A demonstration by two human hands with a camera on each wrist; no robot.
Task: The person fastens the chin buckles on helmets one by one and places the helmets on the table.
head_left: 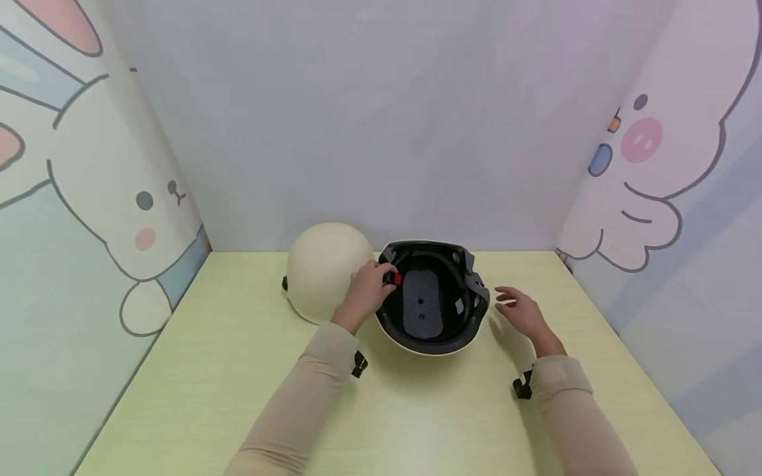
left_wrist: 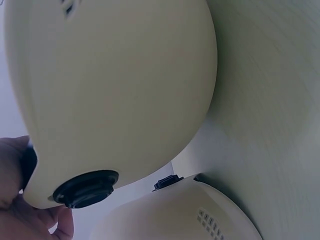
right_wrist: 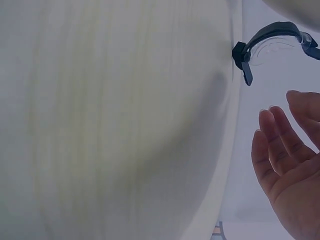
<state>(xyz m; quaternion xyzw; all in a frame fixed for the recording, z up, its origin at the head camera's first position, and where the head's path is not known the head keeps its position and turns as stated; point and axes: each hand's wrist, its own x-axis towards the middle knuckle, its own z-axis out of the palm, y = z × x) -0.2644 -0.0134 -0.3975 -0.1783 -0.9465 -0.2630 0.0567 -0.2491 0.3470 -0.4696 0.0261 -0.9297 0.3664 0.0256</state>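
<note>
A cream helmet (head_left: 413, 350) lies upturned on the table, its black padded inside facing up. My left hand (head_left: 366, 291) is at its left rim and pinches a black and red chin-strap buckle (head_left: 391, 277). In the left wrist view, the fingers of that hand (left_wrist: 35, 215) are at the shell's edge, near a round black fitting (left_wrist: 86, 190). My right hand (head_left: 522, 314) hovers just right of the helmet, fingers loosely extended and holding nothing. A curved dark band with black end pieces (right_wrist: 272, 30) shows ahead of the right fingers in the right wrist view.
A second cream helmet (head_left: 327, 271) stands dome up, close on the left, partly behind my left hand. The pale wooden table (head_left: 238, 377) ends at a plain back wall (head_left: 381, 119). Cartoon-printed panels (head_left: 149, 218) flank both sides.
</note>
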